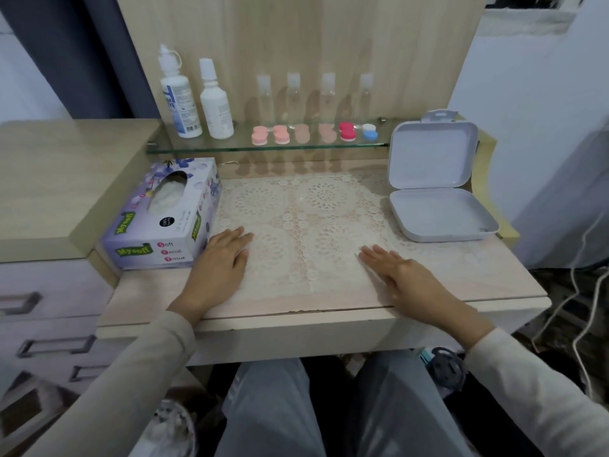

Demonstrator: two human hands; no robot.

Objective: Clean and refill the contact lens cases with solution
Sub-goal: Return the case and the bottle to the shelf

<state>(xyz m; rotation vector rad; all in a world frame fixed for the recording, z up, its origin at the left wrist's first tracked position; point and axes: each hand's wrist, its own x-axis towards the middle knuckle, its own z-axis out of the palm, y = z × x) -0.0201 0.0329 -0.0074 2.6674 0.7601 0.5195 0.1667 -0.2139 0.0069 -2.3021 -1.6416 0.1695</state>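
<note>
The left hand (219,258) and right hand (405,275) lie flat on the lace mat (296,209) covering the surface, each grip spread and holding nothing. On the glass shelf (230,148) stand two solution bottles (180,94), four small clear bottles (293,97) and, seemingly, six lens cases (281,134). One tissue box (158,222) is just beside the left hand.

A purple floral cardboard tissue box (161,216) lies just left of the left hand's fingers (235,237). A white lace mat (316,206) spreads under them. An open pale grey hinged plastic box (438,189) sits beyond the right hand's fingers (375,253). 3 grey drawer handles (56,346) show far left.
</note>
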